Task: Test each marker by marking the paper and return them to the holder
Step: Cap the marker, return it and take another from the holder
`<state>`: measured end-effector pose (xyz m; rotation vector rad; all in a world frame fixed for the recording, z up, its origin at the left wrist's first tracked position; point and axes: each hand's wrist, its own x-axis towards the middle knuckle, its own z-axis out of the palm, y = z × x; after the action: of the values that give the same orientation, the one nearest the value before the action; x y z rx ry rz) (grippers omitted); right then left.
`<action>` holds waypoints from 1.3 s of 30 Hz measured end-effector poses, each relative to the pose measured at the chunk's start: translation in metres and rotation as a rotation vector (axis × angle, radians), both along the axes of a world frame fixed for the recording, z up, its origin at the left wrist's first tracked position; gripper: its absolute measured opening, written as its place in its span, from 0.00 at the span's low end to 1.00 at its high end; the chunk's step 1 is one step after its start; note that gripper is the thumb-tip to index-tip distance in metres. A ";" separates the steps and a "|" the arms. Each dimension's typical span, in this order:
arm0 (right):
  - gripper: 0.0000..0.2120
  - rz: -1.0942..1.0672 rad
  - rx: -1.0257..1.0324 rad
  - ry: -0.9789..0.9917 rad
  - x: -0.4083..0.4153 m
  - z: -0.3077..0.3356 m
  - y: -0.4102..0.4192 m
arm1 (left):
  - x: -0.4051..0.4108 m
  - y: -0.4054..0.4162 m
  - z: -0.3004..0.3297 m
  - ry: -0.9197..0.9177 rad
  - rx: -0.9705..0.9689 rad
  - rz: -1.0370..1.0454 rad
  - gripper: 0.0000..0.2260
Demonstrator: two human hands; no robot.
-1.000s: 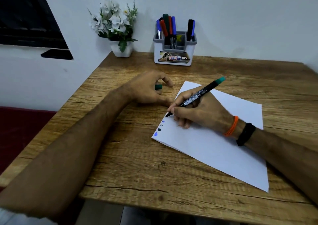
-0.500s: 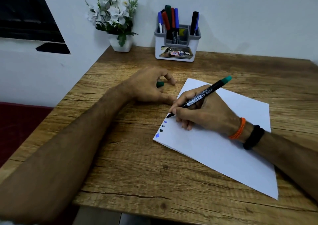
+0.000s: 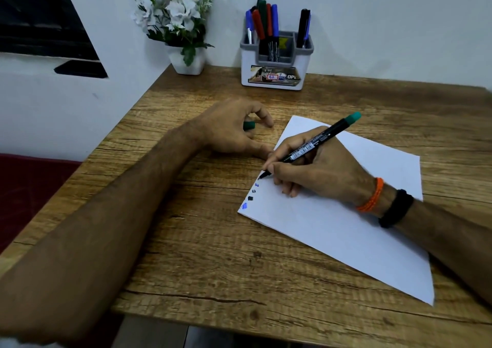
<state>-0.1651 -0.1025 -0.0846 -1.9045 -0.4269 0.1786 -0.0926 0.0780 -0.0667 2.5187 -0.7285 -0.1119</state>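
Your right hand (image 3: 316,169) grips the green-ended marker (image 3: 314,148) like a pen, its tip touching the white paper (image 3: 346,228) at the near left edge, just above a column of small ink marks (image 3: 251,197). Your left hand (image 3: 231,132) rests on the wooden table (image 3: 213,254), fingers curled around the green cap (image 3: 249,126). The marker holder (image 3: 275,65) stands against the wall.

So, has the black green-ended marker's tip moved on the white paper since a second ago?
No: the black green-ended marker tip stays just beyond the top ink mark.
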 end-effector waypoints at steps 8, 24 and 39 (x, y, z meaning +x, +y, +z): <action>0.02 0.009 -0.001 0.001 0.000 0.000 -0.001 | 0.000 -0.001 -0.001 0.007 0.009 0.010 0.24; 0.02 0.016 -0.006 -0.008 0.002 0.000 -0.001 | -0.002 -0.001 0.002 0.049 0.011 0.026 0.25; 0.04 0.021 0.104 -0.002 0.007 -0.003 -0.005 | 0.000 0.000 0.001 0.041 -0.001 0.013 0.25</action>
<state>-0.1579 -0.1072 -0.0874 -1.7991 -0.4486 0.1654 -0.0930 0.0782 -0.0659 2.5122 -0.6953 -0.1573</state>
